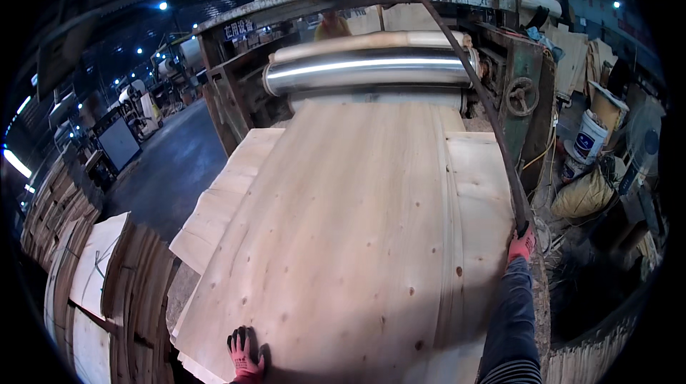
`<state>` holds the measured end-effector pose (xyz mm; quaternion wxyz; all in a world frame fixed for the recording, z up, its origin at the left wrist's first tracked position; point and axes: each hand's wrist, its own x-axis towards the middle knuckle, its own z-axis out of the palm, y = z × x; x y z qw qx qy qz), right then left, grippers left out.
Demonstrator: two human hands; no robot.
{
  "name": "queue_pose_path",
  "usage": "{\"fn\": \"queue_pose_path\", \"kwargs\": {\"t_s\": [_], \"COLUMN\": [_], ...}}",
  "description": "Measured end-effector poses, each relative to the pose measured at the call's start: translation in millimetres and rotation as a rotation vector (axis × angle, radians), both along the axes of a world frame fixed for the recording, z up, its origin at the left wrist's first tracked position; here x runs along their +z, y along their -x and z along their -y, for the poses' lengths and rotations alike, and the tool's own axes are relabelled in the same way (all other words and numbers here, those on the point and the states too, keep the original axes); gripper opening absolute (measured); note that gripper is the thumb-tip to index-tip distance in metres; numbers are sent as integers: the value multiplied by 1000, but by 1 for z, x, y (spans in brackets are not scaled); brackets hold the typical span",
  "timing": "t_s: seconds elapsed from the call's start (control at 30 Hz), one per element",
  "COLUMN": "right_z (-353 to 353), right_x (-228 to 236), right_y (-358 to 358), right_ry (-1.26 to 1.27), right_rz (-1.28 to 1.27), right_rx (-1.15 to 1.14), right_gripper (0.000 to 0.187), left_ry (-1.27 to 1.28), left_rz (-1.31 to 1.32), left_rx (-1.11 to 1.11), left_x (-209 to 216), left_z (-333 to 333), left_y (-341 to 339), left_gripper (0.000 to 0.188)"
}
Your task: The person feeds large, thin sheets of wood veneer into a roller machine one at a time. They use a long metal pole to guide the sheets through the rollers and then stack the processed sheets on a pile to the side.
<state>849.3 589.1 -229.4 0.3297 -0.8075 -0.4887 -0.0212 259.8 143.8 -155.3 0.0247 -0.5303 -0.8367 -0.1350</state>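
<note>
A broad, pale wood veneer sheet [336, 227] with small knots stretches away from me, its far end meeting the machine's rollers. My left hand [245, 357], in a pink glove with dark fingertips, rests on its near left part with fingers spread. My right hand [522, 242], also gloved in pink, is at the right edge, closed around the lower end of a long dark rod [477, 73]. That rod slants up and left across the shiny metal roller [371, 73]. More veneer sheets [482, 170] lie underneath and stick out on both sides.
Stacks of veneer [136, 298] stand at the left. On the machine's right post is a handwheel [522, 96]. Further right are a white bucket [589, 134], a yellowish sack [582, 195] and a fan [647, 141]. Another person [332, 25] is behind the rollers.
</note>
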Motion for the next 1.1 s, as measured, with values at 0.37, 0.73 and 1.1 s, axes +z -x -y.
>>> {"fn": "queue_pose_path", "kwargs": {"t_s": [0.37,0.73,1.1], "right_z": [175,260,275], "right_x": [67,75,79], "right_y": [15,73,87], "right_ry": [-19,168,34], "right_rz": [24,-105,274], "right_rx": [251,441,354], "right_gripper": [59,63,66], "left_ry": [-43,-190,-130], "left_rz": [-2,-244,-186], "left_rx": [-4,-140,-75], "left_x": [-6,21,15], "left_z": [-3,-8,4], "left_y": [-4,-7,-14], "left_gripper": [64,47,49]}}
